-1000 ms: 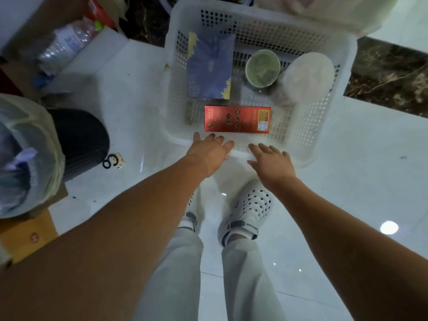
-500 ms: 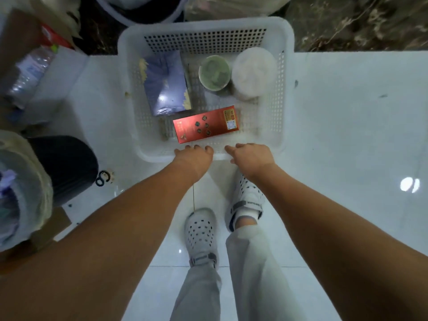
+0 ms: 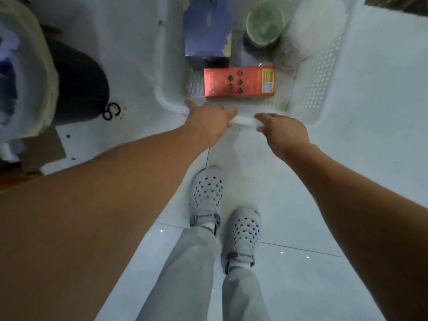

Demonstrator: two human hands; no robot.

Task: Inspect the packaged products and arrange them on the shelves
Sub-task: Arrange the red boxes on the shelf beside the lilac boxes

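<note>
Gripping the perforated plastic basket [image 3: 245,121] are left hand [image 3: 209,120], right hand [image 3: 282,132].

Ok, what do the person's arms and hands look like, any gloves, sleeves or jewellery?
The left hand and right hand are ungloved, and the arms behind them show no sleeves. No watch, bracelet or ring shows, though the frame is blurred.
</note>
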